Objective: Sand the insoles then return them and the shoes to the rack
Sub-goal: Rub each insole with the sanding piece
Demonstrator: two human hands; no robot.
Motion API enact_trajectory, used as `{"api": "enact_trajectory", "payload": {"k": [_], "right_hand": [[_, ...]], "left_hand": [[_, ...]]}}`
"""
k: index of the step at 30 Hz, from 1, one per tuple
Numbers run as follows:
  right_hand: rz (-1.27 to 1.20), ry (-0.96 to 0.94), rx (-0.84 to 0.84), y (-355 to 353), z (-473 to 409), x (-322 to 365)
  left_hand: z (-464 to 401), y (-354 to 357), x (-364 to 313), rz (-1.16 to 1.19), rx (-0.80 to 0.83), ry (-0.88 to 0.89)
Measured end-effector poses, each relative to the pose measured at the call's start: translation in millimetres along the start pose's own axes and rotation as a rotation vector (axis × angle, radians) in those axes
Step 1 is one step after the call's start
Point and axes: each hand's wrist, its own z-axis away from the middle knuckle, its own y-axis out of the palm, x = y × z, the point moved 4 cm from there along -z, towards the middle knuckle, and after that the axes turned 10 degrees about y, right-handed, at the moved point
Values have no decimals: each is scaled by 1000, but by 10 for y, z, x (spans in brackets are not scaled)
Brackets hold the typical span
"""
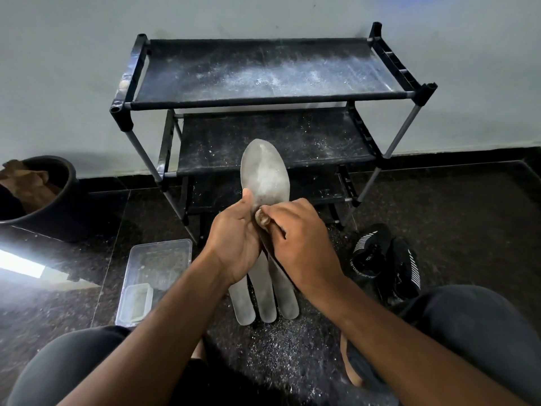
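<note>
The left hand [234, 238] grips one insole [265, 174] by its heel end, toe pointing up in front of the rack [272, 95]. The right hand [301, 241] pinches a small sandpaper [261, 217] against it. Three more insoles [265, 297] lie on the floor below, the shoes [386, 259] to the right. I think short, even strokes with a firm hold would sand best.

A shoe rack [269, 92] stands against the wall, with three insoles [265, 297] side by side on the floor before it, a lidded container [155, 276] to their left, shoes [386, 259] to their right, and a bucket [44, 200] far left.
</note>
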Motion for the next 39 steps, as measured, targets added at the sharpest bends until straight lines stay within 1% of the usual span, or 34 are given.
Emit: {"api": "enact_trajectory", "payload": {"k": [4,8,14,19,22,25,27,30,32,34,37,39], "right_hand": [[43,-33,55,57,50,21],[46,-14,88,72,62,24],[-184,82,12,61,-25,-77],[-92,32,13,56,30,-26],[-78,4,-60,-4,-27,-65],[-93,21,-127,-74,-98,-122],[-74,-9,-106,-62,-74,-78],[10,-64,27,26,-21,-11],[5,-71,57,25,-30,-10],[1,-63,35,-36,-99,-61],[8,5,-53,-149,-236,-211],[27,9,-53,-138,-218,-205]], "left_hand": [[-1,-31,10,-54,7,-30],[4,-25,-13,-34,-15,-16],[8,6,30,-6,7,-3],[-3,-14,41,-47,18,8],[37,5,112,-85,39,-31],[52,48,130,-63,68,-21],[50,60,99,-65,65,-2],[46,52,66,-106,48,26],[46,47,68,-115,56,36],[40,43,81,-137,83,53],[22,32,103,-249,125,78],[9,24,107,-318,136,89]]}}
